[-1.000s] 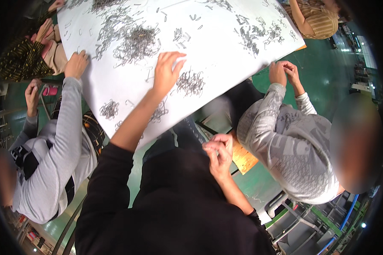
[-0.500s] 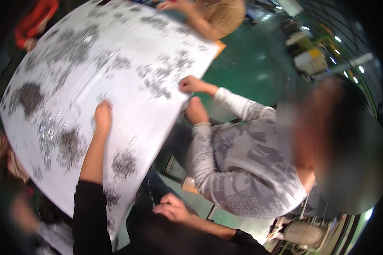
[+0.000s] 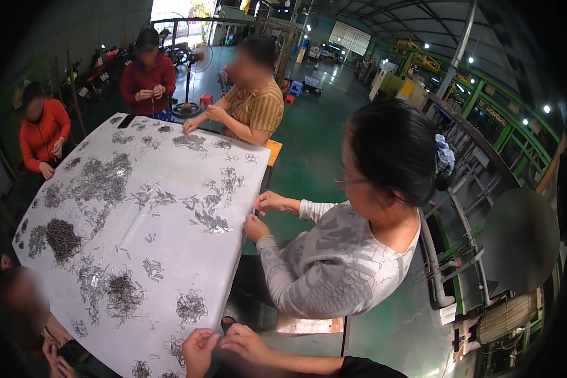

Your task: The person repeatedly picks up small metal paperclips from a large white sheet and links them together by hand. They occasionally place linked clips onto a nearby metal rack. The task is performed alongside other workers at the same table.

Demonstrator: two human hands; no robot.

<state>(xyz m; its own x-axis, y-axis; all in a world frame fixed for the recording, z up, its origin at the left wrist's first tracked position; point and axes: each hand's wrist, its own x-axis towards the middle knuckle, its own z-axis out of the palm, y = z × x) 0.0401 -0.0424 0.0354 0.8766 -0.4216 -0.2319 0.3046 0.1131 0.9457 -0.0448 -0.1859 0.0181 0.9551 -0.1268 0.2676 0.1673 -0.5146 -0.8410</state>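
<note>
My left hand and my right hand are close together at the near right edge of the white table. Fingertips on both are pinched; what they hold, if anything, is too small to make out. Beside my left hand lies a small heap of bent wire pieces. Farther up sits another heap of wire hooks, and left of it a denser, darker tangle. A loose cluster of small clear strips lies near the middle.
A person in a grey-patterned top works at the right edge, hands at the table. Others stand around it: a striped shirt, a dark red top, an orange top, and someone at lower left. More heaps cover the table's left side.
My left hand has drawn back from the table's middle to the near edge, beside my right hand. The view has tilted up, showing more of the room.
</note>
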